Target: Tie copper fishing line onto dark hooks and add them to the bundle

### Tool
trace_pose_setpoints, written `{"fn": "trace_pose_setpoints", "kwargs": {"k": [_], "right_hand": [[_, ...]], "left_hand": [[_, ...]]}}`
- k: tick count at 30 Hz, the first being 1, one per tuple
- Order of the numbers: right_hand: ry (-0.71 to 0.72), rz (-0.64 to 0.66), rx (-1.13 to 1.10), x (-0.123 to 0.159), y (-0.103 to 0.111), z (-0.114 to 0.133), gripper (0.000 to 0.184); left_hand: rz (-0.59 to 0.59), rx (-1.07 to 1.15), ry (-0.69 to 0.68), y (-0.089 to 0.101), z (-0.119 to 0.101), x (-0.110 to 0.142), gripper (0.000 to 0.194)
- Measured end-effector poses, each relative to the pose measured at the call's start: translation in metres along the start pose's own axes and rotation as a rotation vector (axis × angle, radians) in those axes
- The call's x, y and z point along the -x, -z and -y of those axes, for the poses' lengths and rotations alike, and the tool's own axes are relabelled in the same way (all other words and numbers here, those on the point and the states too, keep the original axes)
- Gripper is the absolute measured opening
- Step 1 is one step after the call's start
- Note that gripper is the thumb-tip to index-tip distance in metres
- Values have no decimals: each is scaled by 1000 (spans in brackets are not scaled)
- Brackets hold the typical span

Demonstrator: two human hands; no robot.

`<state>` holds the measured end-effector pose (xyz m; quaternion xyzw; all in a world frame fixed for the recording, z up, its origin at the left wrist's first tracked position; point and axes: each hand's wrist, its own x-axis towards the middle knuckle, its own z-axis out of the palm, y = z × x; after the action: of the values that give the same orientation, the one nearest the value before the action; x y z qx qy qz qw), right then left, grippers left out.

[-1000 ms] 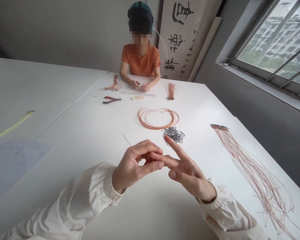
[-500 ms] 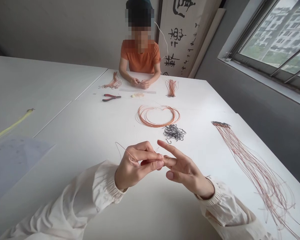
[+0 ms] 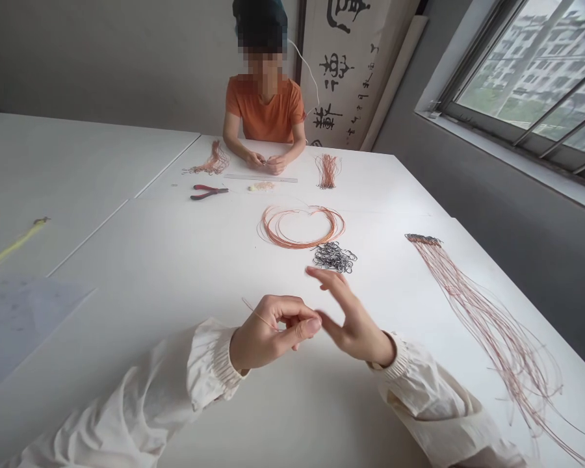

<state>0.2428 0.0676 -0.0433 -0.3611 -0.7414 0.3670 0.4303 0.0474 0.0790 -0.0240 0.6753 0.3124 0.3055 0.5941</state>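
Note:
My left hand (image 3: 273, 333) is closed in a pinch, thumb against fingers. A thin pale-orange fishing line (image 3: 257, 313) sticks out behind its knuckles; what lies at the fingertips is too small to make out. My right hand (image 3: 355, 322) is open, fingers spread, its thumb tip right beside the left fingertips. Just beyond it on the white table (image 3: 214, 260) lies a pile of dark fish hooks (image 3: 338, 258). A loose coil of orange fishing line (image 3: 338, 227) rests behind the hooks.
At right, a long bundle of lines (image 3: 472, 305) ends in hooks. Across the table sits a person (image 3: 266, 114) in orange, near red-handled pliers (image 3: 207, 191), a ruler (image 3: 260, 178) and two shorter line bundles (image 3: 328, 172). A clear sheet (image 3: 24, 325) and a yellow strip (image 3: 12, 247) lie left.
My right hand has come away from the left fingertips, its fingers lifting and spreading toward the hook pile. The left hand keeps its pinch; less line shows behind it. The view has shifted slightly.

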Motion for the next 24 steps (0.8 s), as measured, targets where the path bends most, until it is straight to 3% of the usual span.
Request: {"fn": "trace_pose_setpoints", "kwargs": {"k": [3, 5, 8, 12, 15, 18, 21, 24], "right_hand": [[-51, 350, -321, -5, -6, -3, 43], [-162, 440, -524, -6, -9, -9, 31], [-321, 249, -606, -7, -1, -19, 23], [-339, -9, -476, -11, 23, -28, 26], [-379, -29, -378, -13, 33, -35, 29], [-404, 5, -217, -13, 29, -51, 33], [-385, 12, -98, -13, 18, -71, 35], [-347, -3, -44, -12, 2, -82, 33]], "left_hand": [[40, 104, 43, 1, -7, 2, 34], [1, 189, 101, 10, -14, 1, 41], [-201, 300, 133, 40, -24, -7, 48], [-467, 465, 142, 104, -22, -23, 40], [-560, 431, 219, 150, -7, -31, 35], [-789, 112, 224, 183, 9, -31, 22], [-906, -39, 140, 198, 17, -28, 17], [-864, -208, 46, 183, 16, -29, 17]]}}
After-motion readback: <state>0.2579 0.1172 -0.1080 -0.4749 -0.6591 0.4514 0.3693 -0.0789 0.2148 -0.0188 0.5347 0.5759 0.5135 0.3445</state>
